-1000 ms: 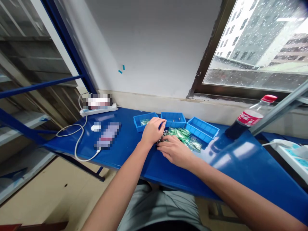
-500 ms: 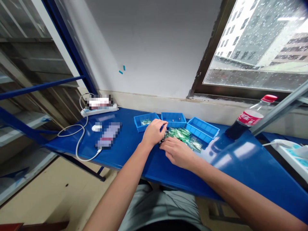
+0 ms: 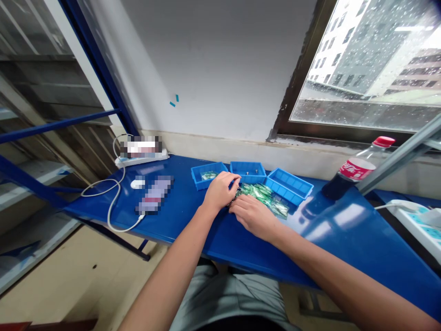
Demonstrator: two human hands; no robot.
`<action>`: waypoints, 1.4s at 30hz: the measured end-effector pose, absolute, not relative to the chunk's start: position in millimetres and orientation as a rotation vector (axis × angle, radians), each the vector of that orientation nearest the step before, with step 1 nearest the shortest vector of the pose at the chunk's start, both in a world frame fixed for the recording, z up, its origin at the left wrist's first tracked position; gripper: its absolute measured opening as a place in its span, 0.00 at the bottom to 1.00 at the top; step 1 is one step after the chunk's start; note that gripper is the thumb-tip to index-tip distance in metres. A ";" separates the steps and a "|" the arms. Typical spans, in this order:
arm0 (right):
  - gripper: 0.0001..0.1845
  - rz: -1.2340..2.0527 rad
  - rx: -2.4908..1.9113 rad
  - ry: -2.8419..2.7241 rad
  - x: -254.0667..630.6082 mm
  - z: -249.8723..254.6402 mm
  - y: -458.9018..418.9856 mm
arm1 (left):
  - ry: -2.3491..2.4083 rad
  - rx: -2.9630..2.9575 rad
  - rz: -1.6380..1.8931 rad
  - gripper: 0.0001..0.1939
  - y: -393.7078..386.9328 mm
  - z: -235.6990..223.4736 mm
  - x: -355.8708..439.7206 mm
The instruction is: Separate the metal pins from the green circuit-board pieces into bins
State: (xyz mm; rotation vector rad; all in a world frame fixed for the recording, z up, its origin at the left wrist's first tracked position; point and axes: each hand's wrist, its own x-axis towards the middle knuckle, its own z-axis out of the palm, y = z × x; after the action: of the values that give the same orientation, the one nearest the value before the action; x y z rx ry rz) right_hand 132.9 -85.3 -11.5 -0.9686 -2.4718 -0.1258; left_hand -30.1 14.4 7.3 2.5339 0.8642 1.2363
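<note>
My left hand is in front of the blue trays, its thumb and index finger curled toward each other. Close beside it, my right hand lies low over the table, fingers bent and pressed together. Something small and dark shows between the two hands, mostly hidden by the fingers. A heap of small clear packets with green contents lies just beyond my right hand. Behind my left hand stands the left blue tray, with a few similar packets in it.
The middle blue tray holds a few tiny pieces; the right blue tray is angled beside it. A cola bottle stands at the right. On the blue table, a blurred phone-like object with a white cable lies left.
Both hands stay almost in place; the right fingers have shifted very slightly. The dark thing between the hands shows a little less. Trays and packets have not moved.
</note>
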 end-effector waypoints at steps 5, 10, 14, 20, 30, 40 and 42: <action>0.12 -0.143 -0.968 -2.393 134.3 -10.5 -83.9 | 0.872 2.492 1.223 0.11 11.5 8.9 -30.5; 0.14 -0.095 -0.965 -2.162 140.1 -4.0 -81.2 | 0.905 2.412 1.224 0.12 7.1 10.6 -30.5; 0.12 -0.047 -1.028 -1.969 149.3 1.9 -78.7 | 0.813 2.417 1.173 0.13 2.7 11.1 -27.6; 0.07 0.010 -1.101 -1.783 160.8 4.0 -78.0 | 0.619 2.380 1.124 0.12 -3.9 13.4 -23.1; 0.06 0.118 -1.141 -1.640 158.6 4.3 -76.2 | 0.632 2.203 1.135 0.11 -4.4 19.1 -24.0; 0.09 0.052 -1.219 -1.613 158.8 1.3 -72.2 | 0.599 2.067 1.075 0.15 -9.5 22.5 -21.8; 0.09 0.028 -1.228 -1.624 158.7 3.3 -72.8 | 0.611 2.119 1.067 0.14 -10.1 23.2 -21.7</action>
State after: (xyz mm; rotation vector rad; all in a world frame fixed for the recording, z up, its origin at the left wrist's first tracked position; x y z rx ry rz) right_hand 158.7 -72.8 3.3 -1.2277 -1.6244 0.0284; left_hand -21.7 -10.1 23.2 2.1188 0.6111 1.0672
